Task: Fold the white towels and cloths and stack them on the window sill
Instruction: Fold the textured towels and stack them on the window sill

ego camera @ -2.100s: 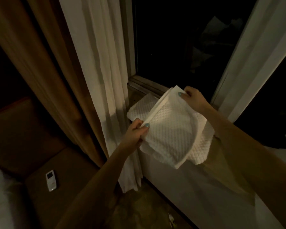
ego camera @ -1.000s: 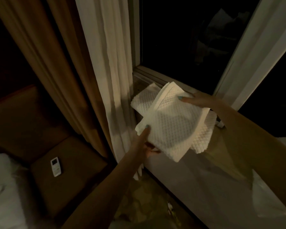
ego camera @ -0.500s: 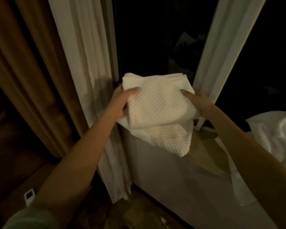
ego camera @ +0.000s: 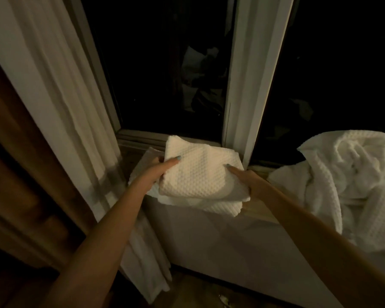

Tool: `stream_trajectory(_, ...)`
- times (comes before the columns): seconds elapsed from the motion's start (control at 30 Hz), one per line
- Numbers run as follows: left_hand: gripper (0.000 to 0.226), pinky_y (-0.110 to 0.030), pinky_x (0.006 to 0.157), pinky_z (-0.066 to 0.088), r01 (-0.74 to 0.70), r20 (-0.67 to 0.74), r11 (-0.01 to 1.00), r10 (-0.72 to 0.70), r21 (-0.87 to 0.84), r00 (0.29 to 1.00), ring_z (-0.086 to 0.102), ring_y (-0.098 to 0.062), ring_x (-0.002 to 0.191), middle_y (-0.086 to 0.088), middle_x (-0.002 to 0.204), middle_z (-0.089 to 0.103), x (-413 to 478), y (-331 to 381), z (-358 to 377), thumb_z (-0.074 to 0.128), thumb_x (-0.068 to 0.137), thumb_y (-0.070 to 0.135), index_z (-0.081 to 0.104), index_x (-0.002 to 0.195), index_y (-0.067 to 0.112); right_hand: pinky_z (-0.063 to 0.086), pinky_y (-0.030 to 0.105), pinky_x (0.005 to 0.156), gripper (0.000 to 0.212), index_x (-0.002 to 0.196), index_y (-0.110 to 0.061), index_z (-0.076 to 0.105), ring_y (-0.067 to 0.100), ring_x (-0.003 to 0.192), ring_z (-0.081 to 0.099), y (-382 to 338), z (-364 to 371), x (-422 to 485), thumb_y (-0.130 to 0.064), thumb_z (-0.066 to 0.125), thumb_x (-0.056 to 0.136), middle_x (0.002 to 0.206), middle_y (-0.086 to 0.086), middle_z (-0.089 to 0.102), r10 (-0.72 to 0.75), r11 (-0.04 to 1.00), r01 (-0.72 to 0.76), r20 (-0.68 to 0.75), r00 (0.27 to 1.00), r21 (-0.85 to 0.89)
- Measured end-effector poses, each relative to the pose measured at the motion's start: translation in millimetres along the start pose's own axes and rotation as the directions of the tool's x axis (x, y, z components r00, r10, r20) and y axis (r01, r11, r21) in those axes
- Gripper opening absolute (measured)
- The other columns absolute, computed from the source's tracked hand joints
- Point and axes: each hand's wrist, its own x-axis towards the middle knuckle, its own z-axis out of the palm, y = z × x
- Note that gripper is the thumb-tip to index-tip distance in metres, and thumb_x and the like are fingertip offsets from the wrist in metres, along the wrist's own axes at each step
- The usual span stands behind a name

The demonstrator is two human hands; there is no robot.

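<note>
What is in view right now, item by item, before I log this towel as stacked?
folded towel: one, white waffle weave, held over the stack on the sill
folded cloths: at least one, white, under the held towel, a corner overhanging the sill's front edge
unfolded towel heap: one, white, right, partly over the sill
window sill: one, brown wood, below the window
window panes: two, dark, above the sill
frame post: one, white, between the panes
curtain: one, white, left
drape: one, brown, far left
left hand: one, grip on the folded towel's left edge
right hand: one, grip on its right edge
</note>
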Motion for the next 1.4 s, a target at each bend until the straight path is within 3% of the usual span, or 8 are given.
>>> stream_trajectory(0.13, 0.063, -0.032, 0.078, 0.047, 0.084, 0.068, 0.994, -0.079, -0.075, 0.995, 0.056, -0.022, 0.106, -0.003, 0.127, 0.057, 10, -14, -4, 0.068, 0.083, 0.048, 0.045, 0.136, 0.022, 0.036, 0.047, 0.106, 0.095, 0.146, -0.005, 0.031, 0.036, 0.134, 0.038, 3, 5, 7, -0.058, 0.069, 0.077, 0.150, 0.014, 0.035, -0.014, 0.998, 0.007, -0.111, 0.994, -0.061)
stream_trajectory(0.4, 0.067, -0.043, 0.093, 0.046, -0.038, 0.040, 0.975, 0.048, -0.219, 0.998, 0.051, -0.032, 0.121, -0.013, 0.140, 0.044, 35, -2, 16, 0.064, 0.091, 0.021, 0.027, 0.146, 0.011, 0.039, 0.030, 0.089, 0.057, 0.130, -0.003, 0.051, 0.031, 0.115, 0.054, 18, 22, 11, -0.049, 0.045, 0.097, 0.130, 0.015, 0.056, -0.201, 0.965, 0.125, -0.341, 0.918, -0.230)
stream_trajectory(0.57, 0.077, -0.044, 0.100, 0.042, -0.009, 0.056, 1.000, 0.008, 0.015, 0.998, 0.043, -0.036, 0.131, -0.019, 0.151, 0.035, 53, 11, 12, 0.066, 0.090, 0.030, 0.023, 0.150, 0.009, 0.042, 0.038, 0.093, 0.061, 0.140, -0.006, 0.033, 0.036, 0.119, 0.053, 9, 24, 4, -0.050, 0.040, 0.098, 0.136, 0.018, 0.050, -0.237, 0.943, 0.127, -0.352, 0.905, -0.309)
stream_trajectory(0.67, 0.087, -0.047, 0.105, 0.039, -0.043, -0.073, 0.903, 0.082, 0.428, 0.994, 0.038, -0.039, 0.133, -0.018, 0.152, 0.031, 63, 36, 9, 0.071, 0.082, 0.046, 0.029, 0.148, 0.010, 0.048, 0.044, 0.093, 0.059, 0.137, -0.009, 0.033, 0.036, 0.115, 0.055, 1, 13, 0, -0.051, 0.042, 0.096, 0.134, 0.017, 0.051, -0.349, 0.879, 0.174, -0.348, 0.870, -0.445)
stream_trajectory(0.9, 0.030, -0.044, 0.089, 0.048, -0.517, 0.012, 0.598, 0.647, 0.613, 0.762, 0.055, -0.029, 0.107, -0.009, 0.118, 0.055, 43, 107, 81, 0.067, 0.088, 0.034, 0.060, 0.110, 0.014, 0.047, 0.033, 0.080, 0.035, 0.120, -0.013, 0.053, 0.025, 0.098, 0.056, -19, -47, -38, -0.038, 0.053, 0.096, 0.114, 0.006, 0.056, -0.671, 0.674, 0.344, -0.346, 0.655, -0.654)
stream_trajectory(1.13, 0.031, -0.030, 0.076, 0.048, -0.642, 0.369, 0.673, 0.528, 0.366, 0.765, 0.061, -0.020, 0.091, -0.004, 0.101, 0.062, 12, 132, 216, 0.063, 0.092, 0.031, 0.058, 0.115, 0.011, 0.038, 0.034, 0.096, 0.029, 0.119, -0.010, 0.060, 0.027, 0.119, 0.047, -11, -190, -80, -0.027, 0.053, 0.096, 0.126, 0.009, 0.055, -0.826, 0.527, 0.310, -0.393, 0.403, -0.791)
stream_trajectory(1.27, 0.057, -0.037, 0.085, 0.051, -0.534, 0.438, 0.748, 0.358, 0.395, 0.825, 0.060, -0.024, 0.105, -0.008, 0.125, 0.057, 8, 130, 281, 0.051, 0.094, 0.052, 0.044, 0.135, 0.014, 0.034, 0.040, 0.106, 0.050, 0.139, -0.011, 0.045, 0.031, 0.132, 0.037, -3, -273, -80, -0.035, 0.053, 0.096, 0.142, 0.013, 0.044, -0.746, 0.608, 0.177, -0.479, 0.463, -0.774)
stream_trajectory(1.4, 0.058, -0.038, 0.085, 0.052, -0.236, 0.435, 0.941, 0.112, 0.242, 0.893, 0.061, -0.025, 0.104, -0.011, 0.128, 0.055, -1, 116, 328, 0.049, 0.096, 0.048, 0.041, 0.138, 0.010, 0.038, 0.042, 0.102, 0.069, 0.149, -0.010, 0.026, 0.036, 0.131, 0.042, 15, -327, -63, -0.044, 0.053, 0.095, 0.144, 0.019, 0.042, -0.566, 0.752, 0.145, -0.517, 0.642, -0.643)
